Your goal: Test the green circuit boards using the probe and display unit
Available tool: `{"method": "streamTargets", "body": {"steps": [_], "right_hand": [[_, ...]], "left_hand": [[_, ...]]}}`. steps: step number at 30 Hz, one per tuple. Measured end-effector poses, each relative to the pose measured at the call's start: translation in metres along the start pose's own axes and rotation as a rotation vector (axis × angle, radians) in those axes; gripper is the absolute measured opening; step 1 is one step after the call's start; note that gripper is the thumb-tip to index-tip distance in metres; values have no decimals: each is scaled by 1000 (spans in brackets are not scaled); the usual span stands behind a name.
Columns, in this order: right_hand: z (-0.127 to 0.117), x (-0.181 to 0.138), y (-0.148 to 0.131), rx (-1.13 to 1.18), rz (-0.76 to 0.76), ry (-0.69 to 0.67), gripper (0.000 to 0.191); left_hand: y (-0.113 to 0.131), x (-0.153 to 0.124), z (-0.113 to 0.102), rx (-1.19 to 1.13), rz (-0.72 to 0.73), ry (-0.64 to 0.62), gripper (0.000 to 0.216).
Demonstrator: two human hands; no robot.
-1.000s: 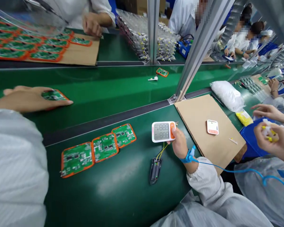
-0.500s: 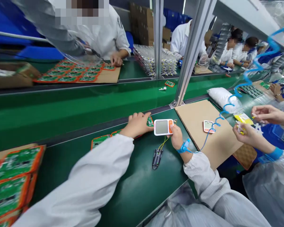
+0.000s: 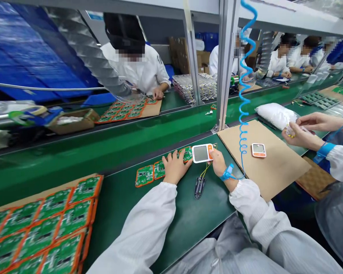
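Note:
My right hand grips a white-and-orange display unit by its right end, thumb at the orange button area. Its grey screen faces up and looks blank. Yellow wires run down from near the unit to a black battery holder on the green bench. My left hand lies with fingers spread over a row of green circuit boards in orange frames. One board shows between its fingers and the display unit; another lies at the row's left end. A blue wrist strap circles my right wrist.
Stacked framed boards cover cardboard at left. A second display unit rests on a cardboard sheet at right. A coiled blue cord hangs above it. A co-worker's hands hold small parts beside a white bag.
The view has turned left. My left hand has flattened, its fingers spreading across the boards. My right hand keeps its hold on the display unit. The neighbour's hands have come together.

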State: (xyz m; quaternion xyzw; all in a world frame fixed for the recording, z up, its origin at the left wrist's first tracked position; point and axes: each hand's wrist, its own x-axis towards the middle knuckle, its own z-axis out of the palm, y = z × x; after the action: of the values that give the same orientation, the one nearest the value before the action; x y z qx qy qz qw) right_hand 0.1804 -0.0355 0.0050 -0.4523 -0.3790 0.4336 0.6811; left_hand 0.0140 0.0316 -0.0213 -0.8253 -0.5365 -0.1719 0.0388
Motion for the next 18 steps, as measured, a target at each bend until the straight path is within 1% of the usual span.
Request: {"method": "streamTargets", "body": {"steps": [2,5,7,9,10,11,12,13,15,18], "right_hand": [[0,0,0,10,-6,4,38],[0,0,0,1,-10,10,36],[0,1,1,-6,-4,15,36],[1,2,3,-7,11,25,36],[1,2,3,-7,20,31,37],[2,2,4,-8,28,36,38],[3,2,4,-13,32,34,38],[3,2,5,-23,34,23,39],[5,1,6,-49,31,-14,39],[5,1,8,-75,32,-68,40]], "left_hand": [[-1,-2,-1,-37,23,39,61],[-1,-4,-4,-173,83,161,50],[5,-6,-6,-400,113,262,41],[16,-11,-4,-782,75,324,42],[23,-14,-2,-997,34,315,46],[31,-17,1,-1194,-11,280,50],[38,-20,3,-1352,-51,230,53],[44,-21,5,-1461,-80,181,54],[52,-23,7,-1556,-101,117,53],[55,-22,6,-1596,-122,95,53]]}}
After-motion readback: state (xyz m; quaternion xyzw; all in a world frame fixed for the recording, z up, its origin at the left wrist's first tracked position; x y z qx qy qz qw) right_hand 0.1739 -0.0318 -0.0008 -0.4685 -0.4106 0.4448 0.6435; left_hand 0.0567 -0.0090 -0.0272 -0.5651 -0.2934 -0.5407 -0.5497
